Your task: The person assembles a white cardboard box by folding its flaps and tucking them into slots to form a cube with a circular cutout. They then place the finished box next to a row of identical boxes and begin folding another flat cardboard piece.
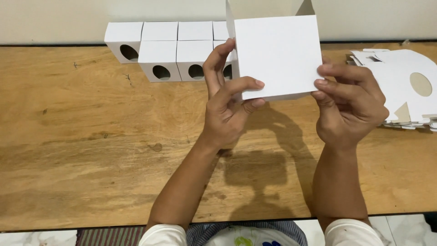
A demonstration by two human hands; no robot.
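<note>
Held square cardboard box: plain white.
Folded cube boxes: white, dark oval holes.
Flat stacked cardboard blanks: white.
Wooden table: streaked brown.

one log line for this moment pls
left hand: holds box | right hand: holds box | box: raised, flaps open | table: folded boxes left, flat blanks right

Both forearms were bare up to short white sleeves, seen just below the wooden table edge. Left hand & right hand: no rings, no watch, nails short. Lap under table edge showed blue-white striped fabric w/ green-blue print.
</note>
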